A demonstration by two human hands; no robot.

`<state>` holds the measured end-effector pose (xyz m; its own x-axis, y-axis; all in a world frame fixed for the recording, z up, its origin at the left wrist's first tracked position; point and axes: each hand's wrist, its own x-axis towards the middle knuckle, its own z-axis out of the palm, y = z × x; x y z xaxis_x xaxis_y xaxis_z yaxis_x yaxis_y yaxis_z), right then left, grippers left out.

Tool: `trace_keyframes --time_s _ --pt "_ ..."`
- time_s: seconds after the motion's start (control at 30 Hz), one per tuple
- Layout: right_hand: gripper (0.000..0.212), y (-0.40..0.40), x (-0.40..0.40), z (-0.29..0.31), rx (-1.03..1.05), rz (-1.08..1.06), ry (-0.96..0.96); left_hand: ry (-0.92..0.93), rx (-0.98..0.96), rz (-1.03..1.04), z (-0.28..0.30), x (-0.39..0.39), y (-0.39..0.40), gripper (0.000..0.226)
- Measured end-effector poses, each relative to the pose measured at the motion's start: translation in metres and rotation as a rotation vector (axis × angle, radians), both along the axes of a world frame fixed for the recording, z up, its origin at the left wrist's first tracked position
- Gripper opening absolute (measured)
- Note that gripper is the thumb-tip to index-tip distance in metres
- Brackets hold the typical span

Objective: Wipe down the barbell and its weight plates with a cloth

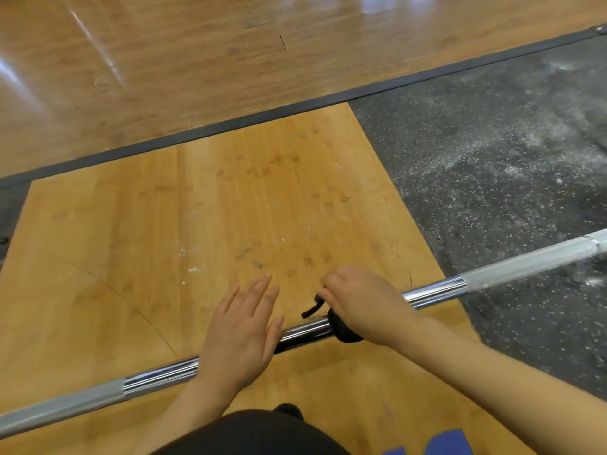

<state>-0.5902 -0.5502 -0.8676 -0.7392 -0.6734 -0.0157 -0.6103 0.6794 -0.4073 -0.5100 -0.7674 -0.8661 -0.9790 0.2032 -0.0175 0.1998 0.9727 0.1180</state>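
A chrome barbell [437, 290] runs from the lower left to the right edge, low over a wooden platform. Its knurled sections are dull grey and the middle is shiny. My right hand [361, 300] grips a black cloth [345, 330] wrapped round the bar's smooth middle; a strip of cloth sticks out to the left of the fingers. My left hand [243, 330] is flat with fingers straight, over the bar just left of the cloth; whether it touches the bar I cannot tell. No weight plates are in view.
The wooden platform [197, 224] is scuffed with white chalk marks. Black speckled rubber flooring [492, 175], dusted with chalk, lies to the right. A dark border strip [230, 123] separates the platform from glossy wood floor beyond. My dark-clothed knee fills the bottom edge.
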Motion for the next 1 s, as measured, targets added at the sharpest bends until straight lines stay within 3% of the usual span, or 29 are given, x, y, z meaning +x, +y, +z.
trace_keyframes --time_s 0.13,0.3,0.43,0.6,0.77,1.0 --pt "0.051 -0.010 0.023 -0.003 0.112 0.145 0.056 -0.043 -0.035 0.007 0.000 0.009 0.002 0.060" --pt "0.049 0.020 0.023 0.002 0.118 0.235 0.124 -0.063 -0.069 0.006 0.001 0.014 0.005 0.061" --pt "0.042 0.080 0.011 -0.005 0.031 0.202 0.290 -0.057 -0.084 0.001 0.001 0.015 0.006 0.060" --pt "0.059 0.137 -0.008 -0.001 0.068 0.135 0.378 -0.052 -0.094 -0.004 0.003 0.013 0.008 0.061" --pt "0.042 0.084 0.005 -0.002 0.007 0.116 0.370 -0.042 -0.104 0.001 0.002 0.011 0.007 0.054" --pt "0.044 0.012 0.027 -0.004 0.018 0.218 0.260 -0.039 -0.089 0.008 0.001 0.008 0.005 0.057"
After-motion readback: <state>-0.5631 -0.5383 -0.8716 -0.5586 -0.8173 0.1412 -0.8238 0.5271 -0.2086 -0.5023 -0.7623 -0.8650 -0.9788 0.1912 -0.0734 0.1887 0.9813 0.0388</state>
